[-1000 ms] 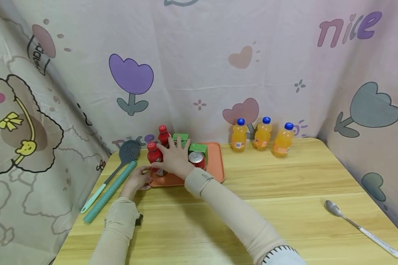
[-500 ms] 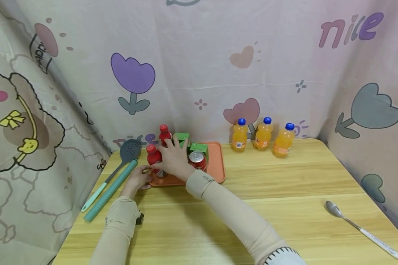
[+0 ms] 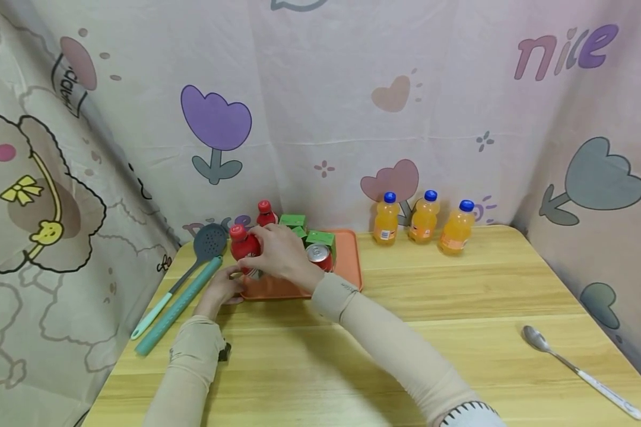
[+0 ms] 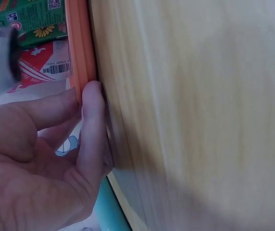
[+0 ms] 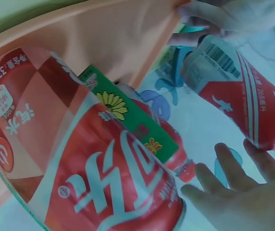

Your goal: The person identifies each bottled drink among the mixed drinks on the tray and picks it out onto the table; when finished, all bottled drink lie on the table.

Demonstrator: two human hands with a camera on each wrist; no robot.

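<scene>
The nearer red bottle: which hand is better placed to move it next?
The right hand, I think: it grips the bottle, while the left hand holds the edge of the tray.

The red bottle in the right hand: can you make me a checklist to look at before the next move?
1. Right hand gripping the front red bottle: ok.
2. Cap on that bottle: ok.
3. Left hand holding the edge of the orange tray: ok.
4. Red can upright on the tray: ok.
5. Right hand free to take something else: not ok, the bottle is in it.
6. How full the bottle is: cannot tell, the inside doesn't show.
</scene>
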